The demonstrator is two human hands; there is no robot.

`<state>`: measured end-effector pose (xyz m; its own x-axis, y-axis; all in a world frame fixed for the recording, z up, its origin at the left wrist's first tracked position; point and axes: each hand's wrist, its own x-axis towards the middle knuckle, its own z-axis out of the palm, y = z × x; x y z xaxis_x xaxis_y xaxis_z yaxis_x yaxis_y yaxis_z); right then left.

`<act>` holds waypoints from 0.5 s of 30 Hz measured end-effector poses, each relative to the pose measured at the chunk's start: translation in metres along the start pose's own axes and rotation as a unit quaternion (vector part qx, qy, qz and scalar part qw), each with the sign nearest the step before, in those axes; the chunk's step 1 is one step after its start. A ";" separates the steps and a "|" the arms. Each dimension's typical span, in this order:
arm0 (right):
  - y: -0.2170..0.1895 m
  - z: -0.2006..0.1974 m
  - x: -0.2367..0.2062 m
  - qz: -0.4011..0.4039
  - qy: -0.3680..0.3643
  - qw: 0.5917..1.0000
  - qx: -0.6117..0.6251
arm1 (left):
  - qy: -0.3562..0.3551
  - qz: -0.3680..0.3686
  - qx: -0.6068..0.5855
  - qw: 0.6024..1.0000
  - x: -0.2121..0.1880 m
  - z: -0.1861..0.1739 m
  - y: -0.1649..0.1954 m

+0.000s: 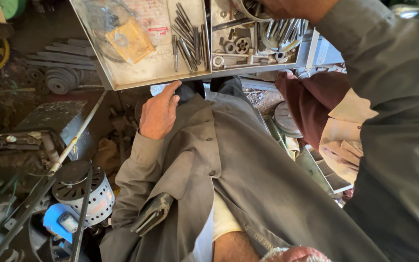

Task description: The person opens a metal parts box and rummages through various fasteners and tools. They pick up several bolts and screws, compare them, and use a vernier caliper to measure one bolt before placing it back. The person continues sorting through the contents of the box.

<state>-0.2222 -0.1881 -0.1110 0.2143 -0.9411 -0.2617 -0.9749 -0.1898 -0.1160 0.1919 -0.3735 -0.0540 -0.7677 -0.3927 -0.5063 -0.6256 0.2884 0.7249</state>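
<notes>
Your left hand sits mid-frame, fingers curled loosely shut on nothing, thumb tip touching the underside edge of the grey metal tray up top. Your right hand is at the top edge over the tray's second compartment of washers and bits, mostly cut off, so can't tell its grip. The tray has two compartments showing; the left one holds one yellow packet and a bunch of loose steel rods. Lower left there's one white vented motor, with a long pipe slanting past it.
</notes>
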 end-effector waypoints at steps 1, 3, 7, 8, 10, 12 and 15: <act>0.000 0.000 -0.001 0.000 -0.001 1.000 0.001 | 0.003 0.004 0.001 1.000 0.000 0.000 0.000; 0.001 0.001 -0.002 0.002 0.002 1.000 0.000 | 0.027 0.051 -0.005 0.998 -0.001 -0.001 0.001; -0.001 0.004 -0.003 0.005 0.000 1.000 0.006 | 0.000 0.004 -0.007 1.000 -0.001 0.000 0.003; 0.000 0.003 -0.005 0.006 0.000 1.000 0.007 | -0.002 0.006 -0.005 1.000 -0.001 0.000 0.004; -0.003 -0.001 -0.006 0.008 -0.001 1.000 0.010 | -0.005 0.009 -0.002 1.000 0.000 0.000 0.004; -0.009 -0.006 -0.006 0.011 -0.004 1.000 0.011 | -0.001 0.016 0.002 1.000 0.002 0.000 0.005; -0.023 -0.012 -0.001 0.023 -0.004 1.000 0.014 | -0.004 0.023 0.001 1.000 0.003 0.001 0.007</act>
<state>-0.2011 -0.1864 -0.0965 0.1698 -0.9465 -0.2743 -0.9817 -0.1383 -0.1305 0.1848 -0.3719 -0.0510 -0.7972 -0.3711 -0.4762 -0.5893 0.3073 0.7472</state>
